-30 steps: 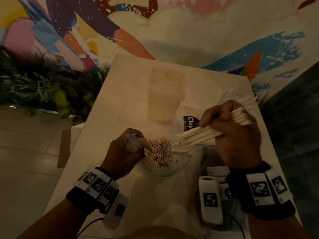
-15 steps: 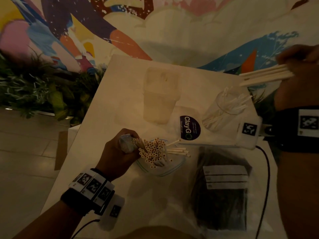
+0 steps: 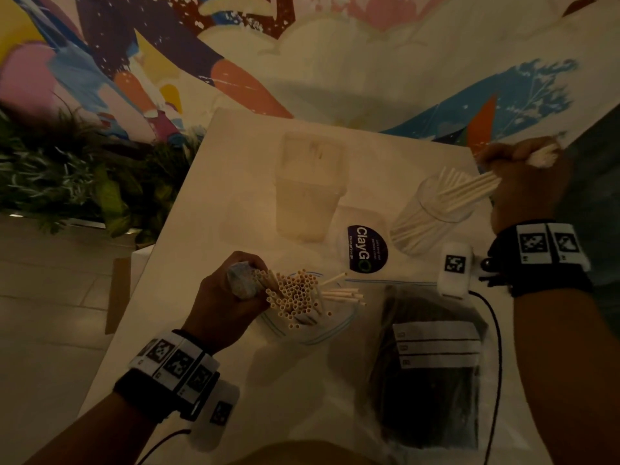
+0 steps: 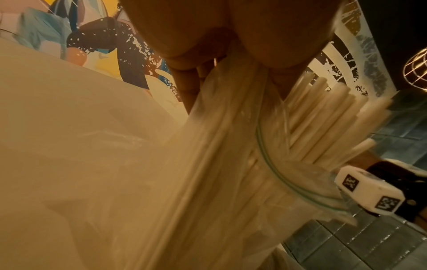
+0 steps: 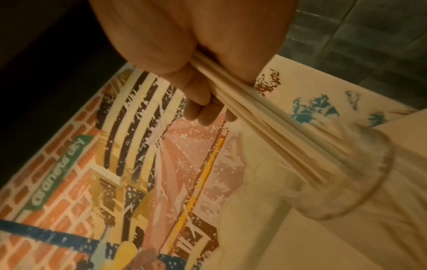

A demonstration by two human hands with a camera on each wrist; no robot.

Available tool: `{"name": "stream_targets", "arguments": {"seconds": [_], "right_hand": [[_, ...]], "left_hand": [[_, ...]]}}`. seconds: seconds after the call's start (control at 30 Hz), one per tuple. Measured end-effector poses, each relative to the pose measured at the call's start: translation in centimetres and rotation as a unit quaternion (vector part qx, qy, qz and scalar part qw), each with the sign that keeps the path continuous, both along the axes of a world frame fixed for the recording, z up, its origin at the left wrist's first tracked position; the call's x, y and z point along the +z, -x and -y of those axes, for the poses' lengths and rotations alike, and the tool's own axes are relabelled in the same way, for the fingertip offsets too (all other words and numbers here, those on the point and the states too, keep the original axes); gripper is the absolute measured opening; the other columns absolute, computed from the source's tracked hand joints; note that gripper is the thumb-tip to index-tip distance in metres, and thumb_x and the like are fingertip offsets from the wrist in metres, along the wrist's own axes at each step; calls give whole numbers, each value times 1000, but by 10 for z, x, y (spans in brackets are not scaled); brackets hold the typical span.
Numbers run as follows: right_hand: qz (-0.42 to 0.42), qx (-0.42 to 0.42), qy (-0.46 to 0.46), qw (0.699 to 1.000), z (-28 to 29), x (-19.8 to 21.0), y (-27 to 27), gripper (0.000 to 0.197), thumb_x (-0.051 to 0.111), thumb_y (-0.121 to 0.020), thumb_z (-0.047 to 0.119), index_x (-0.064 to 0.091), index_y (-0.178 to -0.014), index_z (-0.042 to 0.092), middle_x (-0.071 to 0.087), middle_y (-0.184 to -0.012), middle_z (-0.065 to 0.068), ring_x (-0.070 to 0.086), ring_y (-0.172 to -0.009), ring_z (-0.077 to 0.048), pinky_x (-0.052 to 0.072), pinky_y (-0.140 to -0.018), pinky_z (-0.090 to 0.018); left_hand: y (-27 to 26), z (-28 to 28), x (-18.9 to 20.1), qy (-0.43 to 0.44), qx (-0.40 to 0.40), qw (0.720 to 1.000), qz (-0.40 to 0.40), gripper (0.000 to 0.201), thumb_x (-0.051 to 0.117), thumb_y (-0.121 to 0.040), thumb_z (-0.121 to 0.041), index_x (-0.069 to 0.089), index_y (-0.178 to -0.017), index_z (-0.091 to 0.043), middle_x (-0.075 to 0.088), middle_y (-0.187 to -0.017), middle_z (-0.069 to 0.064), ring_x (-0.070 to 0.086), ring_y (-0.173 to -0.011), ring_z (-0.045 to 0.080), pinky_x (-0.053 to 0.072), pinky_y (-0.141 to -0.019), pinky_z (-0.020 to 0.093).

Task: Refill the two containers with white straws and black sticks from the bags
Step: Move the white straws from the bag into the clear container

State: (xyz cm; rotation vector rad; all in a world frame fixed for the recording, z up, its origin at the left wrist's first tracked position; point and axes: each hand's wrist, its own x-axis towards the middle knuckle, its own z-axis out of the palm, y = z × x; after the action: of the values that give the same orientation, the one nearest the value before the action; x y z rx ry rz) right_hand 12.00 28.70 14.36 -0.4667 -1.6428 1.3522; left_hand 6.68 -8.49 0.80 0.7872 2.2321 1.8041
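My left hand (image 3: pixel 231 290) grips the clear bag of white straws (image 3: pixel 298 297) near the table's middle and holds it upright, straw ends poking out of its open mouth. My right hand (image 3: pixel 523 169) holds a bunch of white straws (image 3: pixel 469 189) at the far right, their lower ends dipping into the clear round container (image 3: pixel 432 213), which holds several straws. In the right wrist view the bunch (image 5: pixel 254 118) runs from my fist into that container (image 5: pixel 346 173). The bag of black sticks (image 3: pixel 432 364) lies flat near the front right. A second, empty clear container (image 3: pixel 308 186) stands behind.
A round dark sticker (image 3: pixel 367 248) sits on the white table (image 3: pixel 188 229) between the containers. Green plants (image 3: pixel 67 176) line the left side below a painted wall. The table's right edge runs close to the round container. A cable (image 3: pixel 493 330) trails across the black-stick bag.
My right hand pulled a bunch of straws out of the bag, swung up and to the right, then came down to the round container. The left hand stayed on the bag.
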Motion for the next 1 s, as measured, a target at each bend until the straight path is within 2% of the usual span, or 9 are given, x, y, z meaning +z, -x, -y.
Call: {"name": "stream_targets", "arguments": {"seconds": [0.13,0.3,0.43,0.6,0.73,0.8,0.9,0.93,1.0], "right_hand": [[67,-38,-2,997,-1,-16,5,33,49,-73,-11,43,-74,22,60,-77,-13,65,-71,-22,55,-74,-38],[94,-119,-71,986,-13,-21,13,8,52,-84,22,46,-89,21,64,-83,-10,65,-75,-25,55,-78,-44],[331,-185,-187,906,-23,-35,12,47,39,-97,46,57,-106,3,61,-107,-21,56,-99,-34,44,-90,-45],[318,-208,-212,900,-37,-44,14,67,27,-89,61,61,-111,7,61,-115,-18,56,-106,-33,44,-94,-45],[481,-183,-171,840,-37,-62,17,73,34,-88,67,35,-141,18,31,-149,-17,34,-133,-41,28,-106,-62],[429,-201,-170,864,-35,-67,14,81,45,-88,62,18,-149,17,18,-155,-18,24,-139,-39,26,-109,-61],[322,-228,-205,896,-33,-64,12,81,48,-88,56,13,-151,19,13,-157,-17,20,-142,-36,29,-111,-56],[352,-212,-217,886,-32,-64,13,76,45,-91,54,13,-151,19,11,-158,-17,16,-144,-36,24,-114,-54],[486,-139,-242,828,-28,-67,16,67,34,-95,56,19,-150,20,9,-158,-17,12,-144,-38,17,-115,-55]], "left_hand": [[-1,-1,2,7,-4,1000,-11,31,73,-64,-36,59,-89,-24,64,-88,1,64,-82,25,51,-70,53],[-1,1,2,7,-1,1000,-17,31,73,-66,-38,59,-89,-22,63,-88,-1,63,-82,24,51,-70,51],[-1,0,3,4,-1,1000,-7,31,73,-65,-38,59,-89,-23,63,-87,0,63,-82,23,51,-71,50],[-2,-1,4,8,4,1000,-7,34,74,-64,-39,58,-90,-25,63,-88,-2,64,-80,21,52,-70,50],[-1,-1,2,3,-1,1000,-9,31,73,-64,-38,58,-89,-26,63,-87,-1,64,-81,23,52,-70,50],[-1,0,1,-11,-8,1000,-6,29,73,-65,-33,59,-88,-25,63,-88,2,63,-83,27,51,-71,52],[-1,0,1,-15,-10,1000,-2,28,72,-64,-32,58,-88,-27,63,-88,2,63,-83,28,51,-71,52],[-1,-1,2,-13,-10,1000,-5,28,72,-64,-32,58,-89,-29,63,-89,0,63,-83,26,51,-72,51],[-2,-3,5,-7,-6,1000,-11,29,70,-63,-35,57,-89,-32,61,-89,-5,61,-82,19,51,-72,44]]}}
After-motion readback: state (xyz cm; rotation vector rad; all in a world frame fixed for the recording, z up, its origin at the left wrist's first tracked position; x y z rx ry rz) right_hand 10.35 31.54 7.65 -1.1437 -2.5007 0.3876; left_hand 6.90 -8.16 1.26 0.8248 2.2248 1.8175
